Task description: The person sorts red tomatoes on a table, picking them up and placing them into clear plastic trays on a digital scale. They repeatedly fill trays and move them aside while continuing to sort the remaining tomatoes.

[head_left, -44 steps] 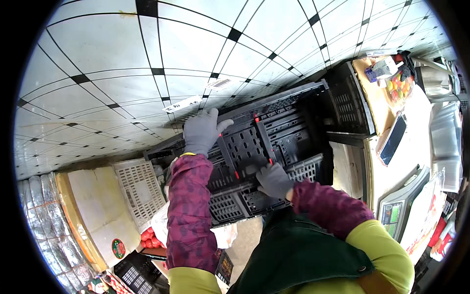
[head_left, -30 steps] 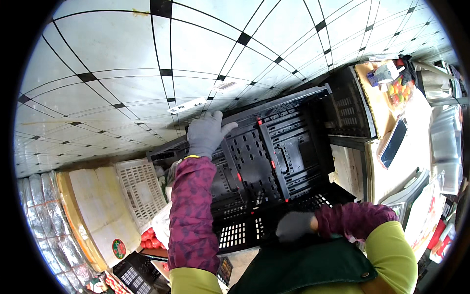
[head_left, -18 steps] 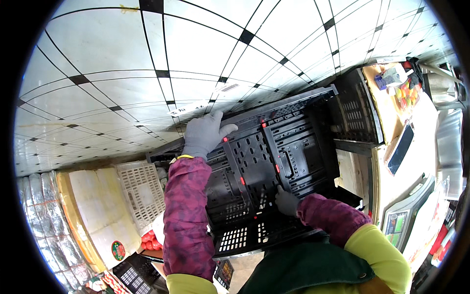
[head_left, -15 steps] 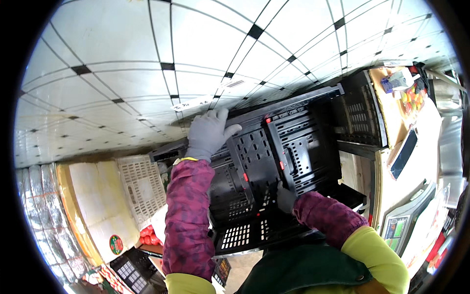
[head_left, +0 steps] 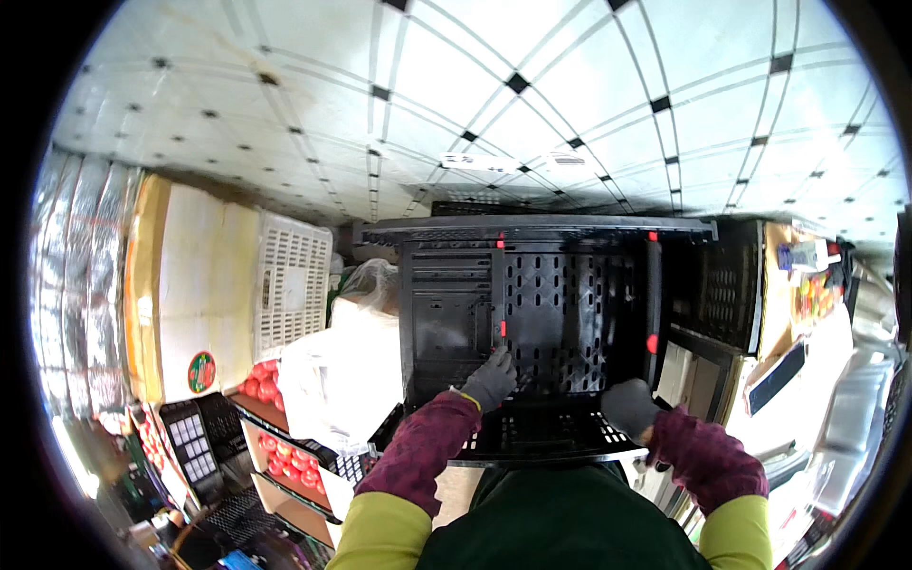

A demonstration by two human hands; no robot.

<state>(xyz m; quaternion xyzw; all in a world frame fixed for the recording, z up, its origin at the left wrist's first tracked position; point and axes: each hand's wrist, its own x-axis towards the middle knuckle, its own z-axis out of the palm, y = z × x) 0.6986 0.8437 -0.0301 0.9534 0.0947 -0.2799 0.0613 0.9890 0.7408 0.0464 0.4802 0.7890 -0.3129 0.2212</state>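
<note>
Left hand [head_left: 490, 378] lower on crate [head_left: 532, 323]

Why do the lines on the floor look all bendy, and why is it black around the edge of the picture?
In the head view, the fisheye lens bends the straight tile lines of the floor toward the rim and leaves a black ring around the round picture. The floor looks bright and a bit washed out, while the black crate is dark, with the gloved left hand and right hand sharp against it.

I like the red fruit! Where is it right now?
The red fruit sits in boxes low on the person's left in the head view, below the white slatted crate and beside the big white bag.
</note>
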